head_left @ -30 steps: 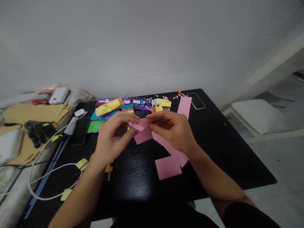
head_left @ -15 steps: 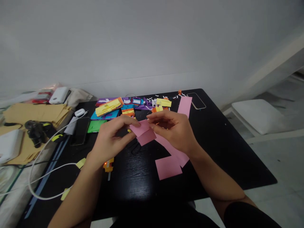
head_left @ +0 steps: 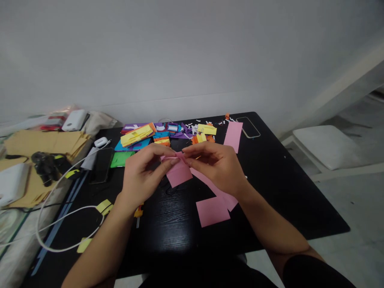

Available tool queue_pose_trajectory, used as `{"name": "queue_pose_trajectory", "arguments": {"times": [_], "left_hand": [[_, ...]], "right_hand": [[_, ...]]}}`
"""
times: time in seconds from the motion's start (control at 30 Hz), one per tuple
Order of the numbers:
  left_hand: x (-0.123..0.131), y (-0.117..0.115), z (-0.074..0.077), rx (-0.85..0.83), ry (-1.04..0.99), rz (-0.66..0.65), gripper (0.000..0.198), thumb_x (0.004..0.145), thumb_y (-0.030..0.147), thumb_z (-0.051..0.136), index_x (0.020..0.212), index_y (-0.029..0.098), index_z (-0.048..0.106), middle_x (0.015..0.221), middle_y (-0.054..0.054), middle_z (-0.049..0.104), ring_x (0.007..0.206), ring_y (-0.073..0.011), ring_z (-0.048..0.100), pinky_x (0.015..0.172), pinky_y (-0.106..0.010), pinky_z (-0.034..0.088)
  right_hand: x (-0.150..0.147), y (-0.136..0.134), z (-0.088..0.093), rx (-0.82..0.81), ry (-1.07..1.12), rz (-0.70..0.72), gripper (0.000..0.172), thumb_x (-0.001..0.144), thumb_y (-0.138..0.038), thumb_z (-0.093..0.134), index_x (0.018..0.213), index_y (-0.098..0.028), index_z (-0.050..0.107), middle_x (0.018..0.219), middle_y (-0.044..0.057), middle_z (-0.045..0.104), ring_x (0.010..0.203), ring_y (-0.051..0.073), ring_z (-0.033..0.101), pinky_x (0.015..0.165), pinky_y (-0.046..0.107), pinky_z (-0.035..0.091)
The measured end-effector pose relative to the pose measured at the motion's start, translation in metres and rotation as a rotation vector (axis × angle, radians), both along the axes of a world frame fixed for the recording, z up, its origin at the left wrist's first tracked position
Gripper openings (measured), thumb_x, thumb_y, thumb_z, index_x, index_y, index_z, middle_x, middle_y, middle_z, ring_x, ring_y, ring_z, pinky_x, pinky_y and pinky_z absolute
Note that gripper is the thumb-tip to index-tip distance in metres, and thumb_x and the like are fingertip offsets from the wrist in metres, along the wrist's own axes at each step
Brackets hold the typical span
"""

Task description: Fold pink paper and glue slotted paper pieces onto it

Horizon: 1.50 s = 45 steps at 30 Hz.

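Between both hands is a piece of pink paper (head_left: pixel 179 175) with a fold along its upper part, held above the black table. My left hand (head_left: pixel 147 172) pinches its upper left edge between thumb and fingers. On the other side my right hand (head_left: pixel 214 164) pinches the upper right edge. Below my right hand lie a flat pink paper rectangle (head_left: pixel 212 212) and a longer pink strip (head_left: pixel 207 180), partly hidden by the hand. Another pink strip (head_left: pixel 233 136) rests farther back. Under my left wrist shows a yellow glue gun (head_left: pixel 138 211), mostly covered.
Stacked coloured paper (head_left: pixel 137 136), green paper (head_left: pixel 122 159) and white scraps (head_left: pixel 195 130) lie along the back of the black table (head_left: pixel 285 200). A phone (head_left: pixel 102 166) and a looping white cable (head_left: pixel 39 224) are on the left. A clear phone case (head_left: pixel 248 128) sits back right.
The pink paper's upper flap has been folded down narrower, and its lower part now hangs toward me. Both hands have shifted slightly, with the thumbs pressing at the fold.
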State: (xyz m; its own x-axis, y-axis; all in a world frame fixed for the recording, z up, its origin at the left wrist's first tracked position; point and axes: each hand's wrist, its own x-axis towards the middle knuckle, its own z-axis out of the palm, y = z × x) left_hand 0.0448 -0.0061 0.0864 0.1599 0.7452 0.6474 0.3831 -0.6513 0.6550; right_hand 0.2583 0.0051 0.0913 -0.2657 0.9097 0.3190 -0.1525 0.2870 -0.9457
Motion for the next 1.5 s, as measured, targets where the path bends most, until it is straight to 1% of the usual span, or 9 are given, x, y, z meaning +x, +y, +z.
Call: {"name": "queue_pose_trajectory", "arguments": {"times": [0.17, 0.27, 0.43, 0.6, 0.77, 1.0, 1.17, 1.33, 1.5], "left_hand": [[0.006, -0.003, -0.003, -0.048, -0.076, 0.034, 0.009, 0.095, 0.02, 0.081, 0.101, 0.024, 0.076, 0.09, 0.0, 0.079, 0.079, -0.0138, 0.073, 0.071, -0.027, 0.059], [0.008, -0.004, -0.004, -0.072, -0.125, 0.051, 0.009, 0.095, 0.019, 0.081, 0.1, 0.023, 0.075, 0.09, 0.0, 0.078, 0.077, -0.0122, 0.072, 0.067, -0.025, 0.057], [0.01, -0.004, -0.006, -0.082, -0.168, 0.065, 0.012, 0.093, 0.017, 0.083, 0.1, 0.022, 0.074, 0.089, 0.001, 0.078, 0.073, -0.0099, 0.07, 0.064, -0.021, 0.055], [0.011, -0.004, -0.009, -0.098, -0.199, 0.089, 0.011, 0.094, 0.02, 0.083, 0.1, 0.023, 0.074, 0.089, 0.0, 0.077, 0.075, -0.0108, 0.071, 0.064, -0.022, 0.054], [0.012, -0.005, -0.009, -0.096, -0.184, 0.111, 0.01, 0.094, 0.021, 0.083, 0.099, 0.023, 0.074, 0.088, 0.001, 0.076, 0.076, -0.0119, 0.071, 0.067, -0.024, 0.056], [0.012, -0.006, -0.007, -0.094, -0.167, 0.114, 0.009, 0.095, 0.024, 0.082, 0.098, 0.023, 0.074, 0.088, 0.0, 0.076, 0.076, -0.0144, 0.071, 0.068, -0.029, 0.058], [0.014, -0.007, -0.005, -0.099, -0.195, 0.098, 0.007, 0.096, 0.023, 0.08, 0.098, 0.023, 0.074, 0.088, 0.0, 0.076, 0.078, -0.0136, 0.072, 0.067, -0.027, 0.057], [0.017, -0.007, -0.006, -0.104, -0.222, 0.132, 0.009, 0.096, 0.027, 0.081, 0.097, 0.023, 0.073, 0.087, 0.0, 0.076, 0.075, -0.0131, 0.072, 0.065, -0.026, 0.057], [0.019, -0.008, -0.008, -0.113, -0.256, 0.168, 0.011, 0.095, 0.029, 0.083, 0.096, 0.023, 0.074, 0.086, -0.001, 0.076, 0.074, -0.0136, 0.072, 0.066, -0.027, 0.057]], "right_hand": [[-0.001, -0.002, 0.0, -0.005, -0.009, 0.018, 0.017, 0.09, -0.018, 0.084, 0.104, -0.027, 0.086, 0.105, 0.001, 0.087, 0.099, 0.019, 0.083, 0.096, 0.037, 0.069], [-0.001, -0.003, 0.0, -0.015, -0.027, 0.012, 0.018, 0.09, -0.018, 0.083, 0.106, -0.026, 0.086, 0.106, 0.002, 0.087, 0.099, 0.02, 0.083, 0.096, 0.039, 0.069], [0.0, -0.004, 0.002, 0.002, -0.032, 0.029, 0.019, 0.092, -0.016, 0.079, 0.107, -0.025, 0.086, 0.107, 0.003, 0.086, 0.101, 0.019, 0.082, 0.096, 0.036, 0.069], [0.0, -0.003, 0.0, -0.017, -0.046, 0.073, 0.024, 0.092, -0.02, 0.082, 0.114, -0.027, 0.084, 0.108, 0.002, 0.086, 0.102, 0.018, 0.082, 0.093, 0.033, 0.069], [-0.004, -0.004, -0.007, -0.008, -0.036, 0.021, 0.023, 0.091, -0.025, 0.086, 0.114, -0.03, 0.084, 0.108, 0.0, 0.086, 0.099, 0.017, 0.083, 0.092, 0.033, 0.069], [-0.008, -0.007, -0.009, 0.008, -0.029, -0.006, 0.025, 0.093, -0.021, 0.083, 0.114, -0.033, 0.086, 0.107, -0.001, 0.087, 0.098, 0.018, 0.083, 0.092, 0.034, 0.069], [-0.009, -0.008, -0.006, 0.016, -0.027, -0.033, 0.025, 0.093, -0.019, 0.082, 0.113, -0.031, 0.087, 0.111, 0.0, 0.087, 0.1, 0.019, 0.083, 0.092, 0.034, 0.07], [-0.011, -0.008, -0.007, 0.037, -0.046, -0.054, 0.024, 0.093, -0.019, 0.081, 0.113, -0.032, 0.087, 0.111, 0.001, 0.087, 0.1, 0.019, 0.083, 0.089, 0.034, 0.07], [-0.011, -0.008, -0.008, 0.033, -0.032, -0.033, 0.027, 0.092, -0.019, 0.082, 0.114, -0.034, 0.087, 0.112, 0.0, 0.087, 0.099, 0.019, 0.082, 0.088, 0.034, 0.069]]}}
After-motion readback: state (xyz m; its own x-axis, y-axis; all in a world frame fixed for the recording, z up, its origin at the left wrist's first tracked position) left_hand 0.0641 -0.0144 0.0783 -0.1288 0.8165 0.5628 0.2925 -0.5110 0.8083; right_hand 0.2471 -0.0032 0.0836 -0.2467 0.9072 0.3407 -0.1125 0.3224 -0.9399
